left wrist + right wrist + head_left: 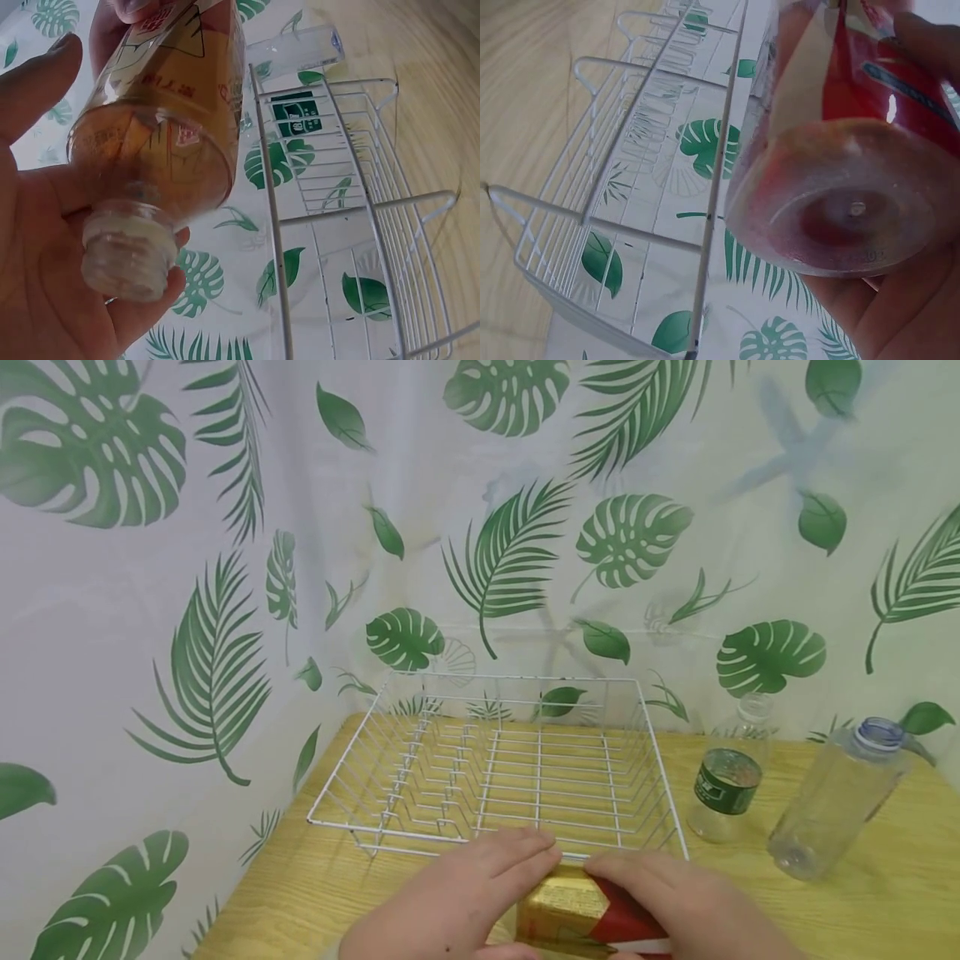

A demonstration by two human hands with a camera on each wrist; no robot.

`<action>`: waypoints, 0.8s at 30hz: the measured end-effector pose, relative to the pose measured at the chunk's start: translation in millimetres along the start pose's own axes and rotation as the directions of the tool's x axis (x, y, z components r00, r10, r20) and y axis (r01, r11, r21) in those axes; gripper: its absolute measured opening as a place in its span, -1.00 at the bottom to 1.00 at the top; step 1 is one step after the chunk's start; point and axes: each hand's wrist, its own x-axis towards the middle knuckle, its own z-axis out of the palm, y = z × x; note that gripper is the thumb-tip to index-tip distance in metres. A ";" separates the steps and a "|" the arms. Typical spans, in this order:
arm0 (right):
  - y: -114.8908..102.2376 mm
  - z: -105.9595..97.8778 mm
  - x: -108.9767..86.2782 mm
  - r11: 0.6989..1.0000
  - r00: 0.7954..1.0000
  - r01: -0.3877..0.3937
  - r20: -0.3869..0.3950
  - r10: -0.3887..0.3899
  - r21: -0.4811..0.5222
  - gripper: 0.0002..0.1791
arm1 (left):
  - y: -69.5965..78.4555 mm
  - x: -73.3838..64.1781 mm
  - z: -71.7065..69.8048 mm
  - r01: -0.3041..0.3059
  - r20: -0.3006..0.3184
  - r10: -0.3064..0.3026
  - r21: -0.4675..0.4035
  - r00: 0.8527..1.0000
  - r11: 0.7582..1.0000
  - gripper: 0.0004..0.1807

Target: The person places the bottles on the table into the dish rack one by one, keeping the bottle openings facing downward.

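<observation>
- Red-and-gold bottle [562, 906]: held sideways, just in front of the wire rack [538, 785].
- Left hand [457, 893]: grasping the neck end; finger contact is partly hidden, so the grip only appears loose.
- Right hand [690, 893]: grasping the base end.
- Green-labelled bottle [726, 781], blue-necked bottle [840, 802]: standing on the table [285, 902], right of the rack.

Bright head view, dimmer, softer wrist views
</observation>
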 end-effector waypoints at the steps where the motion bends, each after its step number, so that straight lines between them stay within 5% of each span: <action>1: -0.5 0.8 0.4 1.000 1.000 -0.002 0.005 0.001 0.007 -0.23 | 0.5 0.1 1.5 -0.002 0.002 0.002 0.006 1.000 1.000 -0.16; 11: -6.7 10.6 1.6 0.998 1.000 -0.020 0.008 0.019 0.063 -0.24 | 6.1 5.9 11.8 0.022 0.069 -0.020 -0.017 0.997 1.000 -0.17; 24: -7.0 12.6 2.0 0.996 1.000 0.018 -0.026 -0.016 0.082 -0.22 | 6.7 9.9 16.2 0.015 0.001 -0.015 0.014 1.000 1.000 -0.18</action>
